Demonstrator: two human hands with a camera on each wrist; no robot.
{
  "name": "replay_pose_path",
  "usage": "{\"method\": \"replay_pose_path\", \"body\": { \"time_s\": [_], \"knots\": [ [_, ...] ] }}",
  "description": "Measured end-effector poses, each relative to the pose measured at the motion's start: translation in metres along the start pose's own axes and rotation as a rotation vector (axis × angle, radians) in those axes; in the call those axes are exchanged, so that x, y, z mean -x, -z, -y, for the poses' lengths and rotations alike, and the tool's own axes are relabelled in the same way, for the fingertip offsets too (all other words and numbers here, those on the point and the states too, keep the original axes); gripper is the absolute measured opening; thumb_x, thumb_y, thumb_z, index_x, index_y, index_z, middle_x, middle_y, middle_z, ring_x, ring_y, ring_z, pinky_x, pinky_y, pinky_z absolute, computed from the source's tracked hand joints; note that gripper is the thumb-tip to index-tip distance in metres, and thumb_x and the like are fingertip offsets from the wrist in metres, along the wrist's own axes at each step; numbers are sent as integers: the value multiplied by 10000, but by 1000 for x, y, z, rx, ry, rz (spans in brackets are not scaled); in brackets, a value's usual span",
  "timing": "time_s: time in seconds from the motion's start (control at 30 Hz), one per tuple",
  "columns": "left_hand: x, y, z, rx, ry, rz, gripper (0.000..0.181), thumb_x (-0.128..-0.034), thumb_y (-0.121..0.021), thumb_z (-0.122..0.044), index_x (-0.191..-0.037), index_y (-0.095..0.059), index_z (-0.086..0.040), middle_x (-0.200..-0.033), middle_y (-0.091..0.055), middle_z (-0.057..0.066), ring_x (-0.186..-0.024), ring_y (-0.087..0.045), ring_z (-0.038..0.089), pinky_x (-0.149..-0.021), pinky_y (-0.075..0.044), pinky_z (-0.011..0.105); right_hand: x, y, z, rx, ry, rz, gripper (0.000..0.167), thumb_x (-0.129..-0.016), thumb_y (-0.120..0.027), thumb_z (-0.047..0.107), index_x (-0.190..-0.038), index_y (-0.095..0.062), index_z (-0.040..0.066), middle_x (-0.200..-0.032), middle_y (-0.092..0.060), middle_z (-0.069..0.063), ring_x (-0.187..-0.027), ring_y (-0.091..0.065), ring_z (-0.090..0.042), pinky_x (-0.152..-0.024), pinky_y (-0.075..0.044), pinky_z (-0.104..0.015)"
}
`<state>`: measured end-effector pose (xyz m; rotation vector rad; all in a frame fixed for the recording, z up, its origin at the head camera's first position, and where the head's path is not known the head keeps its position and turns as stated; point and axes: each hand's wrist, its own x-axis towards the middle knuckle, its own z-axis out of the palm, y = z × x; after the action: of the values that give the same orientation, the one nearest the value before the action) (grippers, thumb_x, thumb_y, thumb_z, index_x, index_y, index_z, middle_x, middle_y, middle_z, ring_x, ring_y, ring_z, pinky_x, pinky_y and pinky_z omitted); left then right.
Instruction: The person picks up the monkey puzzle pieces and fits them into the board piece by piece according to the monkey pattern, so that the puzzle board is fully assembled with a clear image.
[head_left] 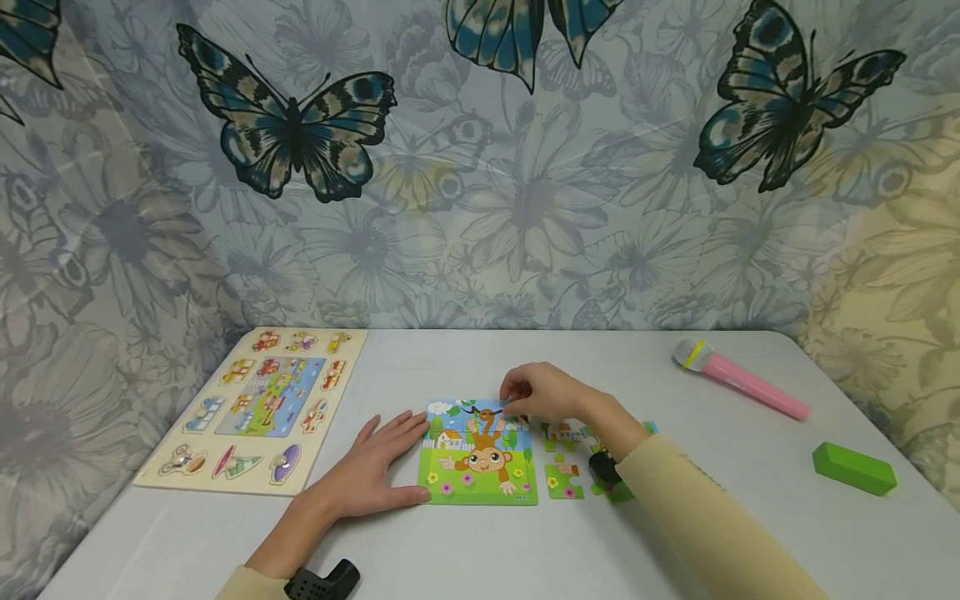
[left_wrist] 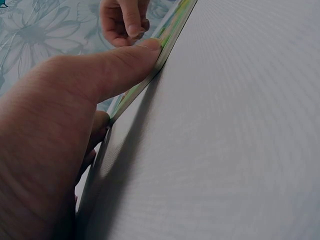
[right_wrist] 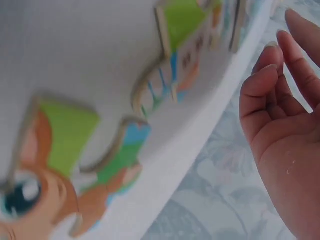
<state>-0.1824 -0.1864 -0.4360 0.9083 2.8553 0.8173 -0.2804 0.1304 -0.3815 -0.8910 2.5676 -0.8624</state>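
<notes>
A monkey jigsaw puzzle [head_left: 480, 487] lies on the white table, showing an upside-down monkey before a house. My left hand [head_left: 382, 467] rests at its left side, fingers spread, with the thumb on the near-left edge. In the left wrist view that thumb [left_wrist: 125, 67] touches the puzzle's edge. Over the puzzle's far right corner is my right hand [head_left: 551, 392], its fingers loosely bent and tips low. Nothing shows between its fingers [right_wrist: 262, 82] in the right wrist view. Loose puzzle pieces [head_left: 564, 482] lie right of the puzzle, some hidden beneath the right forearm.
A cream picture board [head_left: 187, 467] with vehicle and toy shapes lies at the left. At the right are a pink toy microphone [head_left: 750, 387] and a green block [head_left: 855, 468]. A butterfly-patterned wall covering [head_left: 525, 250] stands behind the table's back edge.
</notes>
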Motion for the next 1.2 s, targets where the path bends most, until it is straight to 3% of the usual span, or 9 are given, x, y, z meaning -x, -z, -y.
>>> {"method": "replay_pose_path", "body": {
  "time_s": [0.27,0.7,1.2],
  "knots": [
    [0,0,-1,1,-1,0,900,-859,-694,-592,-1539,-431,-65,-1604,-362,67,-1505,-228,302,-1176,-53,617,12,17,-4,-88,54,-51,189,-938,-728,160,-1072,-690,32,-927,-640,9,-840,-588,-173,-789,-509,-357],
    [0,0,-1,1,4,0,901,-855,-695,-591,-1539,-432,-67,-1604,-362,63,-1507,-225,299,-1180,-49,611,41,36,-15,-112,54,-111,260,-952,-721,170,-1148,-667,8,-987,-616,-14,-867,-581,-210,-790,-511,-379],
    [0,0,-1,5,11,6,901,-860,-693,-595,-1542,-428,-68,-1607,-357,61,-1509,-220,294,-1182,-43,608,77,30,-32,-73,5,-29,273,-943,-736,222,-1138,-660,47,-982,-609,0,-850,-580,-192,-743,-509,-305]
  ]
}}
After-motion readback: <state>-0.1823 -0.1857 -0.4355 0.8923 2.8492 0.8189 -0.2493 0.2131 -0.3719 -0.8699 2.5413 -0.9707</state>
